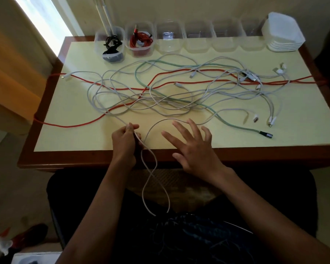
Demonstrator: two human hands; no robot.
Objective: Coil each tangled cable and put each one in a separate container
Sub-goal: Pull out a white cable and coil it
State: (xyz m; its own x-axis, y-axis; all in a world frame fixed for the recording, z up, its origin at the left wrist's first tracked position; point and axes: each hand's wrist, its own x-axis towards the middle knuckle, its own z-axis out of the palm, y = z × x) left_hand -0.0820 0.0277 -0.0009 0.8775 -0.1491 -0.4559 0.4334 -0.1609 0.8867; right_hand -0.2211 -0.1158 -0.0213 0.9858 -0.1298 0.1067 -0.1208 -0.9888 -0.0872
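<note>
Pinching thin white cable (139,139), left hand (124,142), right hand (193,147) spread, glossy table (74,119)

Desk (69,103): top is a smooth, pale cream panel with a faint sheen; its border (95,158) looks like dark reddish wood, varnished and slightly glossy.

Containers at 12 o'clock (198,38): clear, thin plastic, smooth, faintly frosted. Stack of lids at 1 o'clock (283,32): milky translucent plastic, smooth.

White cables (122,103): smooth, matt, rubbery-looking jacket. Red cable (69,125): matt, finish looks woven, though too fine to confirm. Mint green cable (234,123): matt jacket, ending in a dark plug (266,134) with a metallic glint.

Cloth on the lap at 6 o'clock (189,237): dark patterned fabric, matt.
</note>
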